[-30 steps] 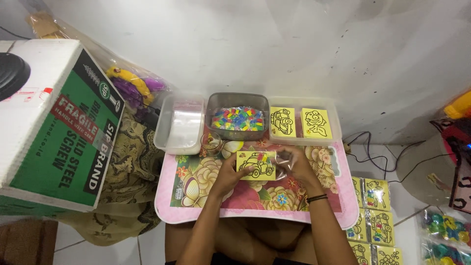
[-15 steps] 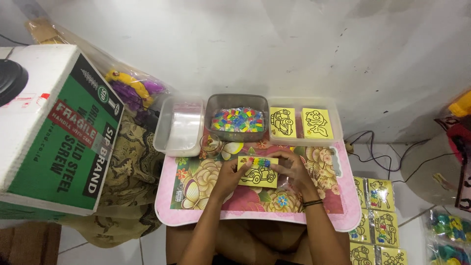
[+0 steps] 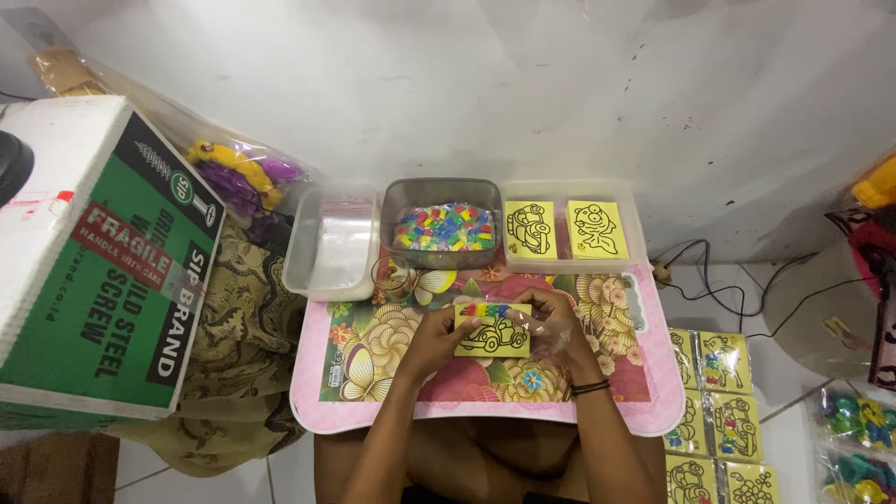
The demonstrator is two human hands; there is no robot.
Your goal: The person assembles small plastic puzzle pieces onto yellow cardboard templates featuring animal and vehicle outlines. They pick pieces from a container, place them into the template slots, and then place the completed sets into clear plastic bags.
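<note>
Two hands pinch one yellow card [image 3: 493, 329] at the tray's [image 3: 653, 411] middle: left hand [image 3: 431, 338] grips its left edge, right hand [image 3: 558, 324] its right edge, card lying between them.

A large cardboard box [image 3: 98, 261] stands at the far left, beside the worktop: white on top, green on its side, with a red slanted label [image 3: 121, 250] and a round white emblem. A clear plastic bag [image 3: 238, 173] of yellow and purple items lies behind it against the wall. On the floor at the right, flat yellow packets [image 3: 719, 411] with black line drawings lie in rows, and clear bags [image 3: 854, 439] of coloured pieces lie further right.
</note>
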